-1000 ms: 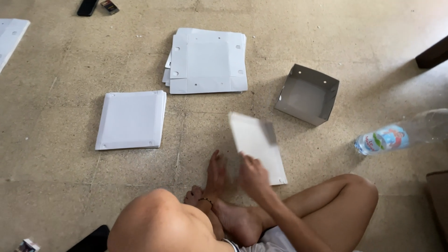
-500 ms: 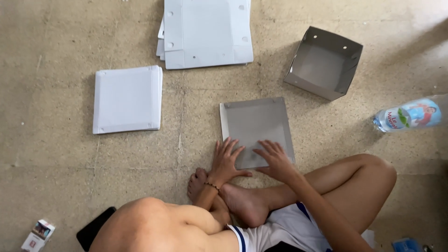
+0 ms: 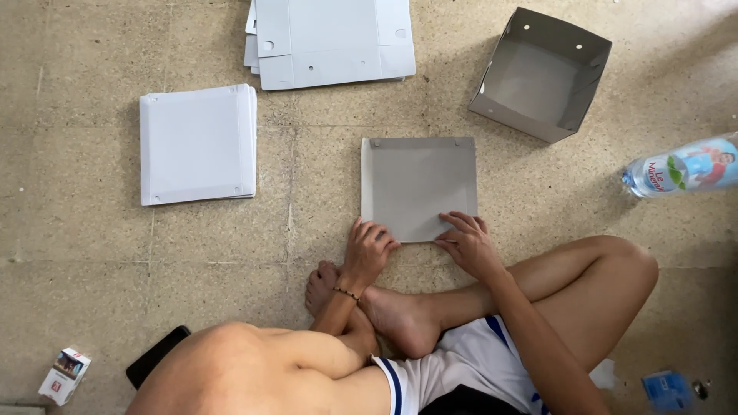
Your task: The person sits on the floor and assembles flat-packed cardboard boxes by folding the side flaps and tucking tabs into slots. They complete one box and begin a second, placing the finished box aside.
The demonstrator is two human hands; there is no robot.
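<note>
Pressing down on a flat grey sheet (image 3: 419, 184) on the floor (image 3: 323, 223), the person sits cross-legged, both hands at the sheet's near edge. Left hand (image 3: 367, 250) rests curled on the near left corner, fingers bent, touching the sheet, not clamped on it. Right hand (image 3: 467, 240) lies with fingers spread on the near right corner, palm down, nothing gripped. Sheet lies flat just beyond the bare feet (image 3: 384, 307), its far edge folded up a little.

Folded grey box (image 3: 542, 73) stands open to the far right, apart from the sheet. White stack (image 3: 196, 144) lies to the left, well apart. Another white pile (image 3: 330, 38) sits at the top edge. Water bottle (image 3: 684, 167) lies on its side at right. Small carton (image 3: 65, 374) and a dark phone (image 3: 156, 356) sit at lower left.
</note>
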